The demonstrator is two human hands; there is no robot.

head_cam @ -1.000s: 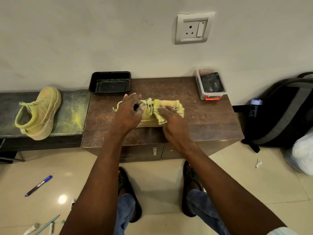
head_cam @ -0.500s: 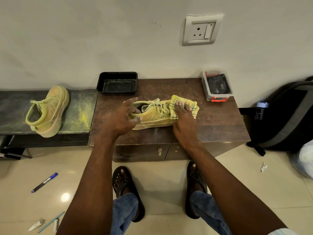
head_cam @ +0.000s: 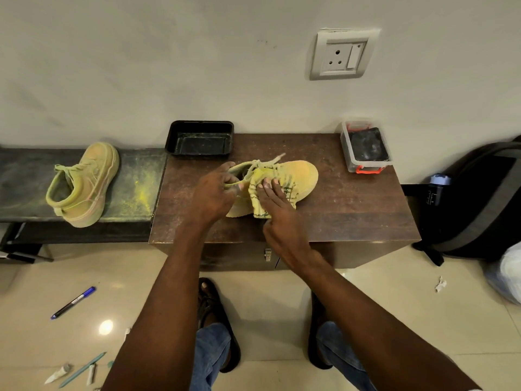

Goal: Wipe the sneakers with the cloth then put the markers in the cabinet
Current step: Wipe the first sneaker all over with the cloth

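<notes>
Right now a yellow sneaker (head_cam: 298, 176) lies on top of the brown cabinet (head_cam: 352, 215), with its toe pointing to the right. A yellow cloth (head_cam: 260, 193) is draped over the middle of the shoe. The person's right hand (head_cam: 277, 204) lies flat on the cloth, with straight fingers pressing it down on the shoe. The left hand (head_cam: 214, 193) holds the heel end of the shoe, with its fingers curled at the opening near the laces.

The second sneaker (head_cam: 84, 183) stands well apart on the dark bench (head_cam: 25, 187) to the left. Yellow dust is on the bench beside it.

A black tray (head_cam: 200, 124) sits at the back of the cabinet against the wall. A small clear box (head_cam: 366, 166) with a red clip sits near the back right corner.

On the floor to the left lies a blue marker (head_cam: 74, 302). Nearer the bottom lie a pale green marker (head_cam: 82, 369) and a small white tube (head_cam: 57, 373). A dark backpack (head_cam: 479, 198) leans by the wall on the right, with a bottle (head_cam: 437, 190) beside it.
</notes>
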